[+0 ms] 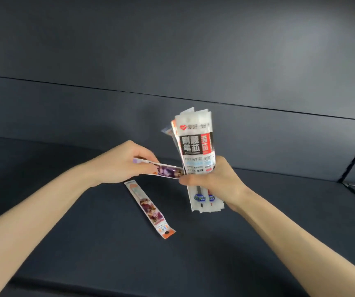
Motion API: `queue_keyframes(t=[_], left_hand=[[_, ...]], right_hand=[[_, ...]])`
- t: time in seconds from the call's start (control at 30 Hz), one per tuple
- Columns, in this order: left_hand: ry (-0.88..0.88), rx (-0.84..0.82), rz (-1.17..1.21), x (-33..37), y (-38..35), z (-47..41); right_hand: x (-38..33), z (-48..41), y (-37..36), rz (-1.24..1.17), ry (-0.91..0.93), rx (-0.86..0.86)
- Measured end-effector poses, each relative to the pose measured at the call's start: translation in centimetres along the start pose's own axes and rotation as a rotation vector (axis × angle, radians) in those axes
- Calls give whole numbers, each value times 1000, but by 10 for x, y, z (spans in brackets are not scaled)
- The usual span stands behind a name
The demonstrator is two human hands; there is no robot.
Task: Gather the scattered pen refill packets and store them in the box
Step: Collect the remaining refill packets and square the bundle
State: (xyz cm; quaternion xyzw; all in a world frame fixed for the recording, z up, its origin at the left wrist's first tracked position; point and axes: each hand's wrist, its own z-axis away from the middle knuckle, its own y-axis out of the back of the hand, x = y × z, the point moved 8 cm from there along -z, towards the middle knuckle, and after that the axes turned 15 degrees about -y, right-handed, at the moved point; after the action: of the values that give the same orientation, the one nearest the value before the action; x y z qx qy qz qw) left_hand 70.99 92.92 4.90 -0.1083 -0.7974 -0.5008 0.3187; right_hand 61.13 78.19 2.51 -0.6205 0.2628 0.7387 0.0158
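Closest to us, two bare arms reach out over a dark table (86,264). A little farther on, one long thin orange packet (148,209) lies flat on the table by itself. It slants just below the hands and touches neither of them. Above it, the left hand (125,163) has its fingers curled and pinches one end of a thin purple packet (168,171). That packet lies sideways in the air, and its other end reaches the right hand. The right hand (215,181) is wrapped tight around the middle of a bundle (195,144) of packets that stands up tall. The tops fan out a bit and the bottoms poke out under the fist. It looks like the purple packet is about to be tucked into the bundle. Here is what could go wrong. The right hand has to loosen a little to let the new one in, and the packets look smooth and slippery, so some could slide out the bottom and scatter. The purple packet could also bump the bundle's edge and bend instead of sliding in. The orange packet is easy to forget. Behind it all is a dark wall (172,50). The box is nowhere in sight, so I cannot tell where it is.
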Motion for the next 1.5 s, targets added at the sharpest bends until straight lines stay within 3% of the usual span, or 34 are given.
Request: queue_keyframes(t=[0.07, 0.13, 0.2, 0.27, 0.3, 0.43, 0.5, 0.57, 0.63, 0.7, 0.83, 0.93, 1.1, 1.23, 1.37, 1.5], left_hand=[[-79, 107, 67, 0, 11, -6], [-45, 182, 182, -23, 19, -4], [-14, -12, 144, -51, 3, 2], [-70, -294, -40, -71, -20, 12], [-121, -359, -109, -75, -25, 15], [-184, -390, -244, -84, -4, 14], [-133, -333, -306, -100, 20, 11], [-46, -82, -279, -114, 56, 11], [-3, 190, -56, -119, 77, 15], [-24, 294, 225, -109, 73, 17], [-73, 288, 446, -82, 46, 20], [-101, 274, 455, -78, 36, 19], [-100, 351, 465, -84, 39, 21], [-64, 340, 484, -90, 40, 23], [-57, 117, 534, -93, 47, 20], [-122, 93, 778, -69, 54, 3]], right_hand=[[-4, -3, -16, 113, -37, 5], [-4, -8, -19, 98, -78, 72], [-3, -10, -19, 38, -117, 138], [-2, -13, -25, -15, -149, 179], [-3, -14, -29, -31, -161, 191], [-11, -18, -44, -111, -161, 251], [-17, -19, -46, -193, -134, 282], [-23, -22, -46, -273, -91, 317], [-26, -29, -53, -327, -74, 298], [-27, -39, -67, -359, -80, 237], [-33, -52, -92, -430, -68, 102], [-34, -57, -106, -525, -49, -35], [-25, -59, -115, -560, -51, -119], [-23, -58, -116, -541, -65, -110], [-27, -55, -115, -466, -59, -72], [-38, -53, -122, -355, 6, -45]])
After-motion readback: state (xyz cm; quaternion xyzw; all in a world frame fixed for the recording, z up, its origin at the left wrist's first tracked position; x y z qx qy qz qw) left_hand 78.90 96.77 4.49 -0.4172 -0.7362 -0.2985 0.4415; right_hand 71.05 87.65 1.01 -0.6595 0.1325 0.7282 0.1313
